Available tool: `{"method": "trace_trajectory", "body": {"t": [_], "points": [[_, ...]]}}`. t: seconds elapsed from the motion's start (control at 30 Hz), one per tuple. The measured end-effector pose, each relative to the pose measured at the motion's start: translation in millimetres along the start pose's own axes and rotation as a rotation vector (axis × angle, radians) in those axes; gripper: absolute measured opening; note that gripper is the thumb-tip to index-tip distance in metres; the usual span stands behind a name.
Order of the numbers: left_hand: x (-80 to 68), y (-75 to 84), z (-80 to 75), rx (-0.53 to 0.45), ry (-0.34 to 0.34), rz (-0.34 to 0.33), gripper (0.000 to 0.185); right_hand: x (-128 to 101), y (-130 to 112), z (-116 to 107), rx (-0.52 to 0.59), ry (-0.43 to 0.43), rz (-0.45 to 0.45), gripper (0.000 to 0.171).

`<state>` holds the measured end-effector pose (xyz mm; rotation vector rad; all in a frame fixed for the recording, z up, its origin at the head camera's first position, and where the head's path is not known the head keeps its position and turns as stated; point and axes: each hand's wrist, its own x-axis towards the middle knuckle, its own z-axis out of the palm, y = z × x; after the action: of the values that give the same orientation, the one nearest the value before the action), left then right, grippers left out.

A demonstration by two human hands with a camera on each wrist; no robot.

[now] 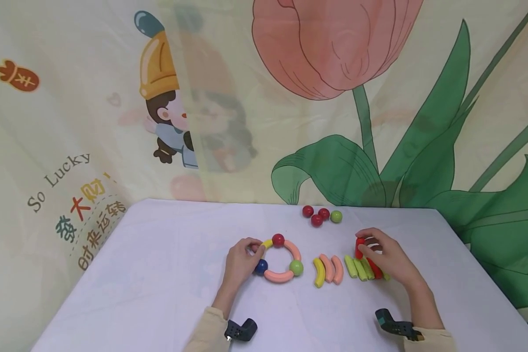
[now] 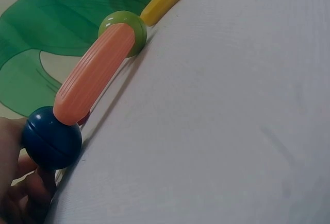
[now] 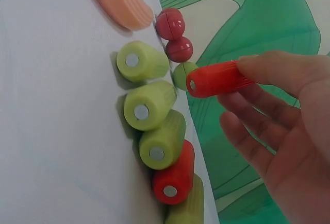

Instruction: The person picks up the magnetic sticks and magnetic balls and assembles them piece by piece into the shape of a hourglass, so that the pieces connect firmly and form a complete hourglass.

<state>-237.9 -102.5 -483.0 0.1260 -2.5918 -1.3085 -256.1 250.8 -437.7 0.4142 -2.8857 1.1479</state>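
A ring of magnetic rods and balls lies on the white table. It joins a blue ball, two pink curved rods, a green ball, a red ball and a yellow curved rod. At the ring's left side, my left hand pinches the yellow rod beside the blue ball; its fingertips are partly hidden. Thumb and fingers of my right hand grip a red rod, raised above a row of light green rods with another red rod among them.
Between ring and row lie a loose yellow curved rod and two pink curved rods. Near the table's back edge sit three red balls and a green ball. A printed curtain hangs behind the table.
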Motion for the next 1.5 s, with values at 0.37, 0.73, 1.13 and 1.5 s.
{"method": "trace_trajectory", "body": {"t": [0.37, 0.73, 1.13, 1.5], "points": [[-1.3, 0.0, -3.1, -0.014, -0.001, -0.008, 0.016, 6.5, -14.7, 18.8, 0.023, -0.007, -0.102, 0.034], [0.5, 0.5, 0.1, -0.013, 0.002, -0.006, 0.015, 9.1, -28.9, 35.9, 0.043, -0.022, -0.171, 0.036], [1.3, 1.4, 1.7, -0.013, 0.001, 0.009, 0.014, 9.6, -45.0, 54.0, 0.103, -0.041, -0.172, 0.036], [1.3, -1.1, 1.3, -0.005, 0.0, 0.001, 0.015, 7.8, -60.8, 69.1, 0.158, -0.019, -0.243, 0.034]]}}
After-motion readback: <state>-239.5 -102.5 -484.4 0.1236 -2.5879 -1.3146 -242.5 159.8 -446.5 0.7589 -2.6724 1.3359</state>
